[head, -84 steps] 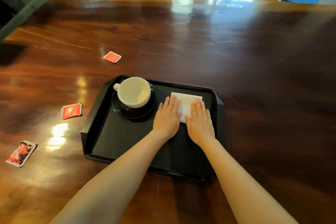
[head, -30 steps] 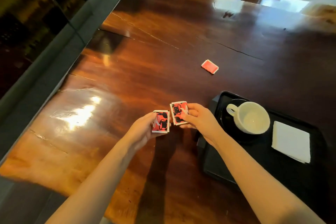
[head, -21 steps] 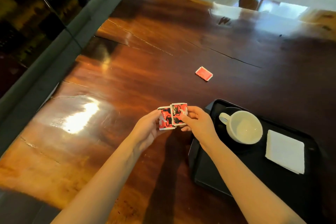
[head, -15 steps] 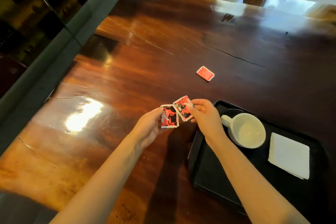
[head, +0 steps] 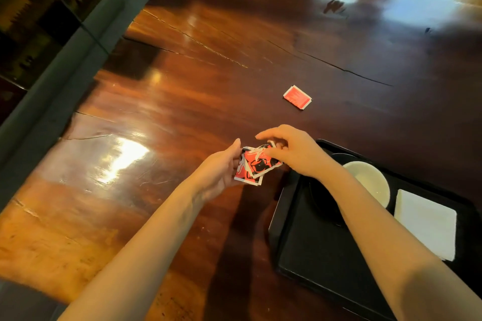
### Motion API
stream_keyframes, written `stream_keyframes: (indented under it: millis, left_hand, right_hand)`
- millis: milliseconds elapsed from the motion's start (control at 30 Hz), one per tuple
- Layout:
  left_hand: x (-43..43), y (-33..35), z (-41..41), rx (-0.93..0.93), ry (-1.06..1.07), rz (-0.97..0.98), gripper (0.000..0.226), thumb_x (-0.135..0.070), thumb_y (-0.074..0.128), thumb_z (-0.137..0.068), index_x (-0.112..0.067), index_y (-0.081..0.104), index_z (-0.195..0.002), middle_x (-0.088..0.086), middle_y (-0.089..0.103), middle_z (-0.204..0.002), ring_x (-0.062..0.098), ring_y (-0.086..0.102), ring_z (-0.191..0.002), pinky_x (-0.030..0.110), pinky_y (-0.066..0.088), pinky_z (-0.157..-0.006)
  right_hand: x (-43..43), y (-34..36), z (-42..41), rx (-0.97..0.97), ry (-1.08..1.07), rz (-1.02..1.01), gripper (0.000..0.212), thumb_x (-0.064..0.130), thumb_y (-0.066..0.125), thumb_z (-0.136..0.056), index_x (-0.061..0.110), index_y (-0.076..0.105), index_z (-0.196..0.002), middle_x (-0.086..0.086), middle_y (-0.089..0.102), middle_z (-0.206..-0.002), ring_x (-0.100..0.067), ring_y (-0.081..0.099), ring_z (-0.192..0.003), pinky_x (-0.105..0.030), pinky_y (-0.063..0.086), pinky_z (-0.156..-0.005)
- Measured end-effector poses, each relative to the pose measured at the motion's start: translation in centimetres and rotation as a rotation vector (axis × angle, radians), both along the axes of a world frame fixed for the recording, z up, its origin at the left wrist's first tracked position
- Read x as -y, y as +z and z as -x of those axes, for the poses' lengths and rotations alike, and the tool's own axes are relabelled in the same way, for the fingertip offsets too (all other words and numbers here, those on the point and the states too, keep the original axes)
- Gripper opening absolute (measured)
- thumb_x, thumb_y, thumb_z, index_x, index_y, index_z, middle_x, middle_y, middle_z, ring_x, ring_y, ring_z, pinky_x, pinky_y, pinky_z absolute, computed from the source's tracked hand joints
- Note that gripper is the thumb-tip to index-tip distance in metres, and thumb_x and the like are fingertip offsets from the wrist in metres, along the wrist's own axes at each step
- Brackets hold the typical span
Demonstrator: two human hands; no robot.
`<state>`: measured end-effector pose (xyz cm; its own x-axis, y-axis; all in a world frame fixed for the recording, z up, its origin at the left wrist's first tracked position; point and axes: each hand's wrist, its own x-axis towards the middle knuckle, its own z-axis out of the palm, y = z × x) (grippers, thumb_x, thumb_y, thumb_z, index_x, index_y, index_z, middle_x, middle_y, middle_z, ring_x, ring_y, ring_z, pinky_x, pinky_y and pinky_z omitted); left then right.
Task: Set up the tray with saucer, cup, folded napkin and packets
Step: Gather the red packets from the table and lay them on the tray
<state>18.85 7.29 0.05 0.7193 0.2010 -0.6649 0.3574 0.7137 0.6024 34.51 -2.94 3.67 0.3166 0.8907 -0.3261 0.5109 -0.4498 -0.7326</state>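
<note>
Dark polished wood of the counter (head: 182,117) fills most of the view, with dark glass (head: 39,8) at the left edge. Above the wood, just beside the left rim of the black tray (head: 284,214), the left hand (head: 217,173) pinches one red packet (head: 241,177) between thumb and fingers. The right hand (head: 296,155) grips a second packet (head: 263,164) with curled fingers, the index finger stretched out. These packets overlap; I judge the person is making one stack of them, to put on the tray together. The lower packet has its long axis about away from the person, and the upper one lies askew over it. A third packet (head: 297,97) lies flat on the counter, well apart, its long axis diagonal, from far left to near right. On the tray the white cup (head: 370,182) stands on the dark saucer (head: 339,158), and the folded napkin (head: 425,227) lies flat just beside it, which leaves bare tray floor in front for the packets.
</note>
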Motion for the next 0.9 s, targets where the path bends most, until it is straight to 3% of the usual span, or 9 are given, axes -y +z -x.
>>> stream_keyframes:
  millis: [167, 300, 400, 433, 500, 600, 733, 900]
  left_hand:
    - [-0.4, -0.1, -0.6, 0.012, -0.122, -0.024, 0.034, -0.041, 0.052, -0.088, -0.012, 0.068, -0.095, 0.004, 0.073, -0.083, 0.013, 0.068, -0.074, 0.026, 0.056, -0.062]
    - [-0.7, -0.6, -0.8, 0.031, -0.164, -0.047, 0.019, -0.018, 0.054, -0.091, -0.006, 0.066, -0.101, 0.004, 0.073, -0.084, 0.012, 0.068, -0.074, 0.024, 0.056, -0.066]
    - [-0.8, -1.2, -1.1, 0.0, -0.118, -0.057, 0.021, -0.012, 0.052, -0.092, -0.002, 0.064, -0.105, 0.005, 0.073, -0.082, 0.012, 0.068, -0.071, 0.025, 0.057, -0.067]
    - [-1.0, -1.4, -1.1, -0.02, -0.1, -0.072, 0.021, -0.012, 0.051, -0.093, -0.002, 0.064, -0.106, 0.005, 0.074, -0.081, 0.012, 0.069, -0.07, 0.025, 0.057, -0.067]
    - [-1.2, -1.8, -1.0, -0.049, -0.057, -0.082, 0.02, -0.011, 0.05, -0.093, -0.003, 0.065, -0.105, 0.005, 0.074, -0.082, 0.012, 0.069, -0.071, 0.027, 0.058, -0.067]
    - [-1.5, -2.2, -0.7, -0.068, 0.044, -0.057, 0.019, -0.008, 0.049, -0.093, -0.005, 0.066, -0.101, 0.007, 0.074, -0.082, 0.015, 0.07, -0.071, 0.03, 0.059, -0.07]
    - [-2.0, -2.7, -0.6, -0.136, 0.14, -0.077, 0.019, -0.008, 0.049, -0.093, -0.009, 0.067, -0.098, 0.007, 0.073, -0.084, 0.016, 0.069, -0.073, 0.033, 0.056, -0.075]
    - [-1.9, -2.3, -0.3, -0.162, 0.177, -0.086, 0.019, -0.012, 0.048, -0.095, -0.012, 0.067, -0.097, 0.005, 0.075, -0.085, 0.015, 0.071, -0.078, 0.03, 0.058, -0.074]
  right_hand:
    - [-1.1, -0.1, -0.8, -0.074, 0.064, 0.032, 0.039, 0.015, 0.066, -0.084, 0.024, 0.053, -0.119, 0.013, 0.051, -0.094, -0.005, 0.051, -0.069, -0.015, 0.047, -0.06]
    - [-2.1, -0.8, -1.7, -0.061, 0.159, 0.033, 0.04, 0.021, 0.069, -0.082, 0.026, 0.055, -0.119, 0.016, 0.05, -0.098, -0.001, 0.055, -0.077, -0.004, 0.044, -0.064]
    - [-3.7, -2.2, -5.2, -0.053, -0.115, -0.032, 0.029, 0.023, 0.064, -0.085, 0.017, 0.061, -0.114, 0.005, 0.061, -0.098, -0.003, 0.055, -0.076, 0.0, 0.041, -0.064]
    - [-4.3, -2.9, -7.1, 0.031, -0.28, -0.018, 0.028, 0.021, 0.06, -0.088, 0.014, 0.061, -0.115, -0.002, 0.063, -0.102, -0.008, 0.057, -0.081, -0.005, 0.042, -0.071]
    - [-5.4, -4.5, -10.9, 0.265, -0.477, 0.166, 0.035, 0.017, 0.05, -0.092, 0.01, 0.054, -0.126, -0.013, 0.059, -0.122, -0.024, 0.053, -0.11, -0.028, 0.043, -0.091]
    - [-6.4, -6.7, -13.4, 0.412, -0.411, 0.445, 0.046, 0.02, 0.05, -0.092, 0.007, 0.041, -0.135, -0.018, 0.043, -0.136, -0.036, 0.036, -0.126, -0.046, 0.037, -0.099]
    - [-7.6, -8.5, -12.4, 0.526, -0.321, 0.437, 0.058, 0.034, 0.064, -0.085, 0.007, 0.041, -0.132, -0.017, 0.038, -0.136, -0.036, 0.034, -0.125, -0.048, 0.037, -0.1]
    - [-8.1, -9.1, -9.9, 0.503, -0.367, 0.342, 0.05, 0.023, 0.067, -0.083, 0.006, 0.042, -0.124, -0.017, 0.05, -0.129, -0.035, 0.043, -0.12, -0.044, 0.04, -0.096]
